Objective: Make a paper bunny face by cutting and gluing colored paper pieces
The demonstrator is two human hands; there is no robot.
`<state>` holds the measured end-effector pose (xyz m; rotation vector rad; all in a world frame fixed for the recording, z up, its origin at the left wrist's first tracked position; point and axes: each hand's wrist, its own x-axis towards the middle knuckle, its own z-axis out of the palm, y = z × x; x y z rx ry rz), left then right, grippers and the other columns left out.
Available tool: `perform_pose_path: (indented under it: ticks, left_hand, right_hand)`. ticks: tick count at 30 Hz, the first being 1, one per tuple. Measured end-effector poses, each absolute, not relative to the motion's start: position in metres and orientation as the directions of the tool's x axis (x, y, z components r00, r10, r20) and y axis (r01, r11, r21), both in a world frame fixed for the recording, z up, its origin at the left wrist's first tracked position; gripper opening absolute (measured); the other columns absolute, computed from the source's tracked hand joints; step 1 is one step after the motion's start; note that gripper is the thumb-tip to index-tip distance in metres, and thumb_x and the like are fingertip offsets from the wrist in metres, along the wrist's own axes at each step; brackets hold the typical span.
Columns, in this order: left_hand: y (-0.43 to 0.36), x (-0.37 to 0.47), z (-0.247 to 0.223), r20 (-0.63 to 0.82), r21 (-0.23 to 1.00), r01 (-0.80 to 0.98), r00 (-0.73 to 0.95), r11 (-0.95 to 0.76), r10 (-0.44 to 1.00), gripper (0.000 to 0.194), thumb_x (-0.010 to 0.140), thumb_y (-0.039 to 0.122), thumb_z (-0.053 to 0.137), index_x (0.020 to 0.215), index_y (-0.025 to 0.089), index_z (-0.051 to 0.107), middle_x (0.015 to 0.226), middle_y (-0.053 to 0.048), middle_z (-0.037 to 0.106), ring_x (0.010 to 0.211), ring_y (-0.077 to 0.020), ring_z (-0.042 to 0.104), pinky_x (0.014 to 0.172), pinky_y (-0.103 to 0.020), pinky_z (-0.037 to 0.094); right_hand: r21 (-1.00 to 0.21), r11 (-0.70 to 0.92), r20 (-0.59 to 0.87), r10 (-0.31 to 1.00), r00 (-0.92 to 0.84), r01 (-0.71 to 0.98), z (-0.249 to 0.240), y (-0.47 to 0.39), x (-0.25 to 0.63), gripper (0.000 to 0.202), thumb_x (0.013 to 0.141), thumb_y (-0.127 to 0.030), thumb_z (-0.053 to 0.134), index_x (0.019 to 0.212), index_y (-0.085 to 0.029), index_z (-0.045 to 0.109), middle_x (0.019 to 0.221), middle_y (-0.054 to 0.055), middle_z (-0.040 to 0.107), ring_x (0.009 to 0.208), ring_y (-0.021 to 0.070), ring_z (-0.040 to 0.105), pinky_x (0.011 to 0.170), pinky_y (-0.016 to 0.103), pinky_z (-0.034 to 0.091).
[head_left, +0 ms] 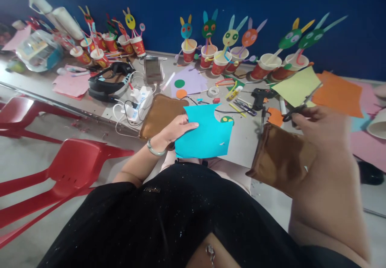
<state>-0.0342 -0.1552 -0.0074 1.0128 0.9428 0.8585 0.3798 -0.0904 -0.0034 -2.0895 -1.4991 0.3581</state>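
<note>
My left hand point(176, 128) grips a bright blue sheet of paper point(206, 137) by its left edge, thumb on top. The sheet has a curved notch cut from its upper right corner and a small slit low on the right. Over at the right, my right hand point(321, 123) is closed on black-handled scissors point(294, 112), their blades pointing up and away over the paper stack. Yellow paper point(298, 86) and orange paper point(337, 93) lie just beyond that hand. A green paper circle with yellow spots point(226, 120) shows beside the blue sheet's notch.
Red paper cups point(221, 65) with paper rabbit heads line the wall. A black glue gun point(261, 98), tape roll point(213, 91) and lilac paper point(193, 82) lie mid-table. Brown leather-like pieces point(163, 113) overhang the front edge. A power strip point(140, 105) and red chairs point(75, 161) are left.
</note>
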Motion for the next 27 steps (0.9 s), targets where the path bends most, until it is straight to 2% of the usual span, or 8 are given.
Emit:
perform_pose_path:
  ticks: [3, 5, 7, 9, 11, 17, 22, 27]
  left_hand:
    - [-0.15, -0.027, -0.012, -0.231, 0.934, -0.199, 0.296, 0.296, 0.927, 0.055, 0.07, 0.057, 0.095, 0.102, 0.016, 0.077, 0.103, -0.009, 0.083, 0.092, -0.0219, 0.074, 0.086, -0.035, 0.058]
    - [-0.146, -0.021, -0.017, -0.241, 0.926, -0.239, 0.226, 0.294, 0.944, 0.047, 0.072, 0.057, 0.093, 0.09, 0.018, 0.072, 0.084, -0.003, 0.076, 0.076, -0.0158, 0.067, 0.076, -0.031, 0.054]
    - [-0.141, -0.015, -0.024, -0.266, 0.919, -0.261, 0.144, 0.296, 0.953, 0.045, 0.078, 0.055, 0.089, 0.073, 0.021, 0.06, 0.065, 0.004, 0.058, 0.06, -0.0098, 0.051, 0.062, -0.027, 0.043]
    - [-0.137, -0.011, -0.03, -0.278, 0.918, -0.265, 0.097, 0.294, 0.956, 0.049, 0.086, 0.051, 0.083, 0.066, 0.023, 0.048, 0.061, 0.006, 0.044, 0.056, -0.0085, 0.038, 0.057, -0.027, 0.034]
    - [-0.134, -0.008, -0.033, -0.269, 0.922, -0.266, 0.082, 0.281, 0.96, 0.05, 0.094, 0.046, 0.076, 0.065, 0.023, 0.042, 0.063, 0.005, 0.04, 0.058, -0.0098, 0.036, 0.059, -0.029, 0.034]
    - [-0.133, -0.001, -0.022, -0.243, 0.946, -0.191, 0.116, 0.262, 0.963, 0.041, 0.09, 0.028, 0.081, 0.065, 0.022, 0.049, 0.07, 0.003, 0.046, 0.068, -0.0117, 0.041, 0.069, -0.028, 0.038]
    - [-0.133, 0.004, -0.008, -0.215, 0.947, -0.198, 0.196, 0.253, 0.957, 0.051, 0.094, 0.04, 0.079, 0.061, 0.021, 0.044, 0.062, 0.006, 0.034, 0.058, -0.0079, 0.03, 0.06, -0.027, 0.028]
    - [-0.129, 0.006, 0.003, -0.187, 0.939, -0.247, 0.215, 0.239, 0.959, 0.04, 0.084, 0.043, 0.089, 0.08, 0.022, 0.055, 0.058, 0.01, 0.041, 0.052, -0.0058, 0.036, 0.053, -0.024, 0.024]
  right_hand:
    - [-0.844, -0.187, 0.008, 0.933, 0.361, 0.503, 0.011, -0.117, 0.354, 0.018, 0.07, -0.017, 0.071, 0.088, -0.019, 0.07, 0.065, 0.0, 0.067, 0.051, 0.0135, 0.055, 0.059, 0.031, 0.049]
    - [-0.934, -0.028, 0.088, 0.948, 0.307, 0.356, 0.019, -0.134, 0.334, 0.016, 0.063, -0.018, 0.068, 0.079, -0.019, 0.068, 0.074, 0.003, 0.074, 0.047, 0.0104, 0.052, 0.052, 0.028, 0.047]
    - [-0.976, 0.045, 0.096, 0.967, 0.235, 0.215, 0.023, -0.148, 0.319, 0.014, 0.059, -0.02, 0.07, 0.073, -0.019, 0.069, 0.074, 0.005, 0.075, 0.044, 0.0103, 0.052, 0.045, 0.027, 0.045]
    - [-0.993, 0.022, 0.044, 0.981, 0.189, 0.116, 0.023, -0.161, 0.308, 0.017, 0.058, -0.021, 0.08, 0.073, -0.019, 0.07, 0.072, 0.005, 0.076, 0.046, 0.0114, 0.056, 0.044, 0.025, 0.044]
    - [-0.998, -0.025, -0.016, 0.988, 0.153, 0.056, 0.02, -0.172, 0.299, 0.023, 0.057, -0.022, 0.088, 0.072, -0.02, 0.071, 0.07, 0.005, 0.076, 0.051, 0.0128, 0.061, 0.045, 0.023, 0.047]
    - [-0.988, -0.147, -0.149, 0.988, 0.039, -0.038, 0.007, -0.193, 0.281, 0.041, 0.042, -0.025, 0.103, 0.074, -0.022, 0.078, 0.065, 0.002, 0.073, 0.057, 0.0144, 0.064, 0.046, 0.02, 0.046]
    - [-0.996, -0.071, -0.071, 0.997, 0.004, -0.058, 0.006, -0.199, 0.284, 0.051, 0.051, -0.051, 0.107, 0.083, -0.023, 0.079, 0.073, 0.003, 0.074, 0.056, 0.0122, 0.059, 0.051, 0.022, 0.046]
    - [-0.993, 0.019, 0.032, 0.993, -0.114, -0.116, 0.013, -0.21, 0.282, 0.059, 0.06, -0.067, 0.101, 0.094, -0.025, 0.078, 0.085, 0.004, 0.075, 0.06, 0.0146, 0.058, 0.058, 0.029, 0.047]
